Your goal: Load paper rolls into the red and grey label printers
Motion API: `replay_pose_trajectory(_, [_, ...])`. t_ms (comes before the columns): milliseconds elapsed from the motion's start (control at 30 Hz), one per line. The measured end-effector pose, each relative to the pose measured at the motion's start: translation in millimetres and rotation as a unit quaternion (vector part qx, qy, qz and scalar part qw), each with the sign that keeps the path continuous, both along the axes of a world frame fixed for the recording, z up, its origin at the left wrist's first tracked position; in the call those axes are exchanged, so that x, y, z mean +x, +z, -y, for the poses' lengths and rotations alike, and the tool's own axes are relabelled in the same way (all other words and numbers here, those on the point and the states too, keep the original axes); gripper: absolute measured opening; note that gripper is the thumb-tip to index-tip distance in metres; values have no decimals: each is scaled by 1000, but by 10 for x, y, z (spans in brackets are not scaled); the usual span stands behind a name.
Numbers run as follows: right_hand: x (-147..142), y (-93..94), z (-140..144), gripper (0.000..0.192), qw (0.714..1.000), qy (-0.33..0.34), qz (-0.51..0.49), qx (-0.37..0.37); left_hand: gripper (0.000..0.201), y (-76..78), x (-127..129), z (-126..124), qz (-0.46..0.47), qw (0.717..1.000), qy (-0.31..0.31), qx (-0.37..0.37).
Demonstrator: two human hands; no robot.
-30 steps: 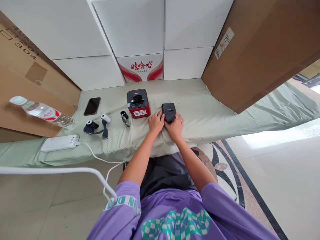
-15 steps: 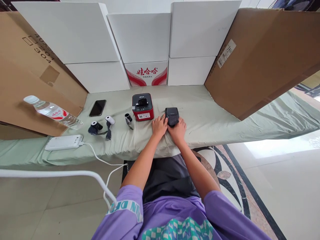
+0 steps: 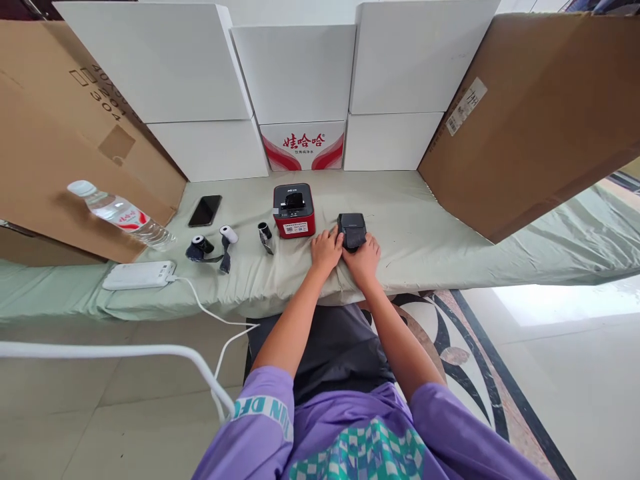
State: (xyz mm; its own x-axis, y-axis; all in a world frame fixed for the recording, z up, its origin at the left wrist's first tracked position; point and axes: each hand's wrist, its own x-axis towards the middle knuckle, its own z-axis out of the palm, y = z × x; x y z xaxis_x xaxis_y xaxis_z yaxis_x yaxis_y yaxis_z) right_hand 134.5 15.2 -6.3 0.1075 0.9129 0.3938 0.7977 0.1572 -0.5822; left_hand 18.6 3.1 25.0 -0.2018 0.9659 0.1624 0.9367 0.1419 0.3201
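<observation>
Here, near the front edge of the table (image 3: 430, 250), the device (image 3: 352, 231) is, apparently for steadiness, grasped at its near end by the right hand (image 3: 364, 260) and touched by the left hand (image 3: 326, 252), whose hold cannot be told.

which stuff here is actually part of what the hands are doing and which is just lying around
In use:
small black device, with the left hand and right hand at it

Seemingly just lying about:
phone
water bottle
white power strip

Unhandled, link unclear: red-and-black device, small rolls
</observation>
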Motion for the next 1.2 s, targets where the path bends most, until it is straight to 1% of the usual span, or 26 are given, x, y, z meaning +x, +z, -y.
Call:
replay_pose_trajectory(167, [0, -22, -16, 71, 1000, 2, 4, 7, 59, 2, 5, 10, -4, 1000, 3, 5])
replay_pose_trajectory(333, [13, 2, -14, 73, 1000, 8, 3, -3, 57, 19, -5, 12, 2, 1000, -3, 12])
replay_pose_trajectory(467, [15, 18, -26, 72, 1000, 8, 10, -7, 55, 58, -53, -55, 14, 999, -28, 4])
replay_pose_trajectory(567, [18, 13, -46, 75, 1000, 11, 22, -9, 54, 78, -85, -129, 24, 999, -41, -9])
replay_pose_trajectory(700, [48, 9, -72, 80, 999, 21, 34, -17, 52, 77, -100, -186, 35, 999, -39, -13])
replay_pose_trajectory(867, [83, 21, -85, 80, 998, 32, 45, -25, 49, 59, -105, -195, 48, 998, -40, 2])
replay_pose_trajectory(1033, [87, 16, -94, 79, 998, 33, 52, -20, 50, 71, -117, -199, 43, 998, -40, -3])
replay_pose_trajectory(1200, [91, -3, -105, 85, 998, 33, 58, -21, 50, 87, -132, -198, 48, 998, -38, -4])
